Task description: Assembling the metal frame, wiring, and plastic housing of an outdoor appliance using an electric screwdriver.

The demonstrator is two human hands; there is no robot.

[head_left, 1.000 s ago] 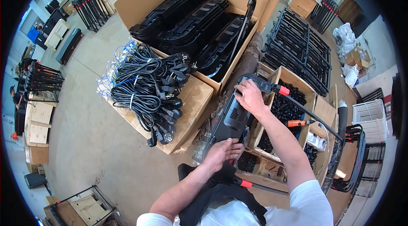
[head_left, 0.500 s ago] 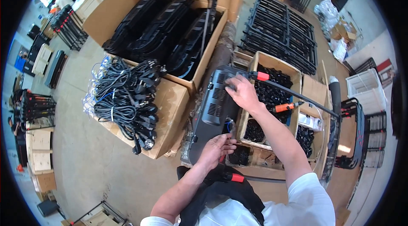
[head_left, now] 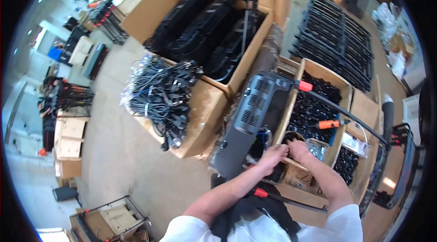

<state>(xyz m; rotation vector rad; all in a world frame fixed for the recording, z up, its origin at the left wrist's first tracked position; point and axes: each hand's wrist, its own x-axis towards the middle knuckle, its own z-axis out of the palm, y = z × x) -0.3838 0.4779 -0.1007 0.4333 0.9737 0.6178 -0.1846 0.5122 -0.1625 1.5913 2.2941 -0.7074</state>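
Note:
My left hand (head_left: 274,156) and my right hand (head_left: 299,149) meet at the near left corner of a wooden parts box (head_left: 347,88). Fingers on both are drawn together over a compartment of small dark parts; whatever they pinch is too small or hidden to make out. Just left of them lies a long black housing (head_left: 236,139) with slotted vents. Thin blue wires (head_left: 263,138) show at its open side, close to my left hand. A black frame bar with a red end piece (head_left: 305,86) crosses above the box.
An orange power screwdriver (head_left: 328,124) lies over the small black parts (head_left: 314,107). Bundled black cables (head_left: 159,96) sit on a cardboard box (head_left: 205,121) to the left. Behind stands a large carton (head_left: 154,3) of black mouldings. Stacked black frames (head_left: 334,41) lie at the far right.
My right hand has left the vented housing and come down to the parts box. My left hand has moved right, away from the housing, to meet it. The view has shifted.

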